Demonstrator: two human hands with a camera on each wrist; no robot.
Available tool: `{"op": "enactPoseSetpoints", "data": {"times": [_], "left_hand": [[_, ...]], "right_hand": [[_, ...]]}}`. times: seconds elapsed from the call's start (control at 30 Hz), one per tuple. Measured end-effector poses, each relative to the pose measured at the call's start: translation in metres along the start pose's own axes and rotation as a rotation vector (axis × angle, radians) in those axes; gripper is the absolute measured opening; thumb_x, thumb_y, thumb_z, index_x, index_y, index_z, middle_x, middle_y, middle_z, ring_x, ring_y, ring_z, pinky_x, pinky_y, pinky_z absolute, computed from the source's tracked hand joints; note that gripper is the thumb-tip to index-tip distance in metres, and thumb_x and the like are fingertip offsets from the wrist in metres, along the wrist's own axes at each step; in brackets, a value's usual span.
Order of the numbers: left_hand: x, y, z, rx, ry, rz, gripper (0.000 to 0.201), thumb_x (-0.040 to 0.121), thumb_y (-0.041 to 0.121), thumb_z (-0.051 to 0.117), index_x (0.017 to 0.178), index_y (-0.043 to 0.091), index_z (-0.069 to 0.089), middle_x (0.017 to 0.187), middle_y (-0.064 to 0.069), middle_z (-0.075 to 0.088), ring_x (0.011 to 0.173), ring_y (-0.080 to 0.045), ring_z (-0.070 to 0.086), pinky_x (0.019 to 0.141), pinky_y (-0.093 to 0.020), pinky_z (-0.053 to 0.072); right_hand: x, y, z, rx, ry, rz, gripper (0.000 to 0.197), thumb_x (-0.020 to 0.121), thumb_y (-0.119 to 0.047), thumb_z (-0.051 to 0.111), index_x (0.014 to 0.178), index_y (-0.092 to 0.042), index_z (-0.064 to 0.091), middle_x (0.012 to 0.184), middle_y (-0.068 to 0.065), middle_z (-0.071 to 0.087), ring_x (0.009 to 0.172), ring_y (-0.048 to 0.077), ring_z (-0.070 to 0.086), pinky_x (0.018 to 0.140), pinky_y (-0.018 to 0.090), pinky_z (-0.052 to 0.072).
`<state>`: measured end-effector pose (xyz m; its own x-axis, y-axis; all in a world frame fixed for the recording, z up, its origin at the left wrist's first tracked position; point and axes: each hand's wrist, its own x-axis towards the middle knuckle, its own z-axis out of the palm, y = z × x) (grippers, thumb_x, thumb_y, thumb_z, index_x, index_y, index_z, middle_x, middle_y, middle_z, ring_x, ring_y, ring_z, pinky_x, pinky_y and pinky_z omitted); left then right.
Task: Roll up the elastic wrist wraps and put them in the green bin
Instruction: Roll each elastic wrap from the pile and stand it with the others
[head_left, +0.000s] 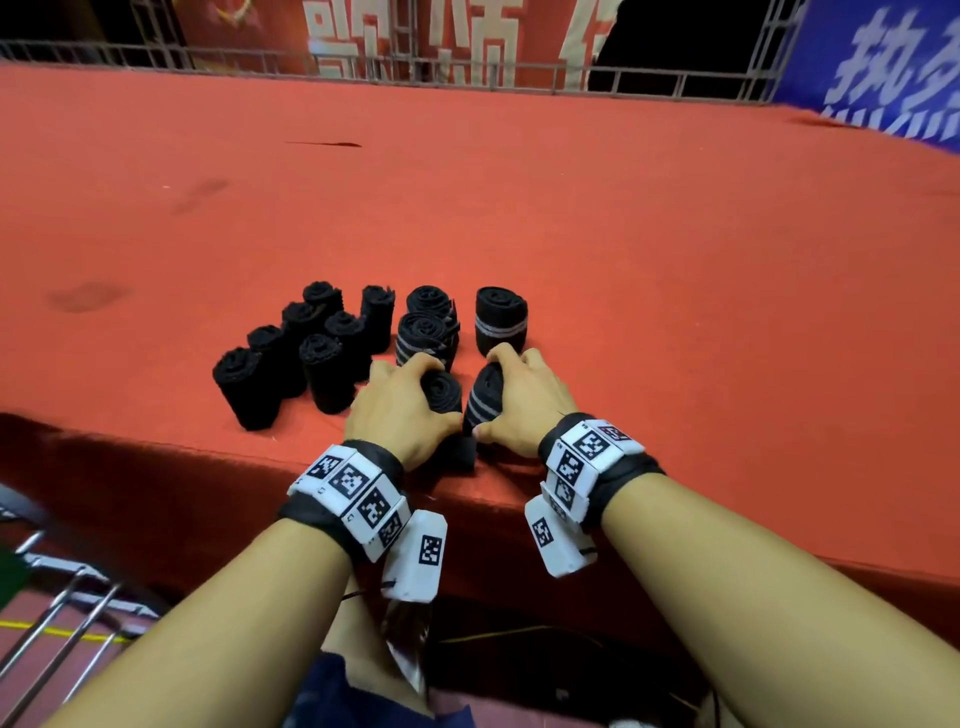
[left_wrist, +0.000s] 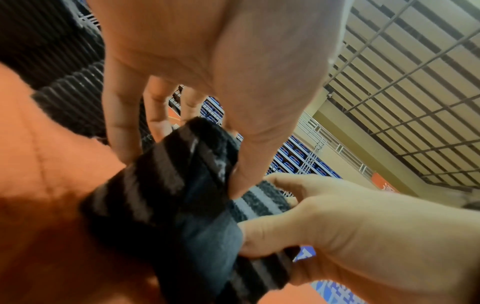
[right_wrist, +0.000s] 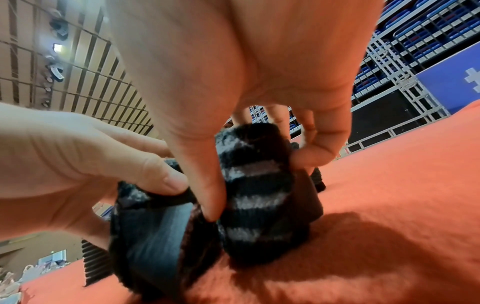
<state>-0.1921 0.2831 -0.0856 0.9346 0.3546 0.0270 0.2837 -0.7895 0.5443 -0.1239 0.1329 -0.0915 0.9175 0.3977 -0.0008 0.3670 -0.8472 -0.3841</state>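
Observation:
Two rolled black wrist wraps with grey stripes lie side by side near the front edge of the red platform (head_left: 675, 260). My left hand (head_left: 410, 395) grips the left roll (head_left: 442, 388) from above, its spiral end showing. My right hand (head_left: 519, 395) grips the right striped roll (head_left: 485, 397), which is tilted. In the left wrist view my left hand (left_wrist: 179, 172) pinches the black wrap (left_wrist: 161, 201) between thumb and fingers. In the right wrist view my right hand (right_wrist: 257, 185) holds the striped roll (right_wrist: 259, 197), thumb on one side and fingers on the other. The two rolls touch.
Several more rolled black wraps (head_left: 311, 348) stand upright just beyond and left of my hands, some striped (head_left: 501, 319). Metal railings (head_left: 467, 73) and banners close off the far edge. A metal rack (head_left: 67, 608) and a dark green sliver (head_left: 8, 571) sit low left.

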Motion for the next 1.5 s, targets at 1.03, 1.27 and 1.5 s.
{"op": "enactPoseSetpoints", "data": {"times": [1.03,1.27,1.5], "left_hand": [[0.149,0.171,0.007,-0.025,-0.101,0.449,0.062,0.084,0.035,0.067,0.139,0.05,0.042,0.134,0.012,0.051,0.113,-0.027,0.061,0.084,-0.042,0.046],[0.191,0.173,-0.077,-0.089,-0.162,0.362,0.063,0.084,0.034,0.068,0.141,0.046,0.044,0.134,0.013,0.051,0.118,-0.024,0.058,0.078,-0.034,0.033],[0.201,0.121,-0.213,-0.105,-0.15,0.223,0.067,0.082,0.032,0.072,0.144,0.039,0.047,0.139,0.013,0.051,0.124,-0.018,0.053,0.082,-0.03,0.029]], "right_hand": [[0.1,0.103,-0.121,0.1,0.382,0.193,0.067,0.064,-0.025,0.08,0.123,-0.024,0.048,0.108,0.006,0.056,0.095,0.038,0.056,0.079,0.045,0.046],[0.144,0.037,-0.182,0.066,0.292,0.172,0.07,0.062,-0.024,0.085,0.123,-0.025,0.05,0.105,-0.001,0.051,0.095,0.039,0.057,0.084,0.042,0.045],[0.178,-0.099,-0.237,0.058,0.067,0.104,0.073,0.065,-0.018,0.083,0.129,-0.026,0.047,0.117,0.001,0.052,0.102,0.036,0.052,0.08,0.031,0.033]]}}
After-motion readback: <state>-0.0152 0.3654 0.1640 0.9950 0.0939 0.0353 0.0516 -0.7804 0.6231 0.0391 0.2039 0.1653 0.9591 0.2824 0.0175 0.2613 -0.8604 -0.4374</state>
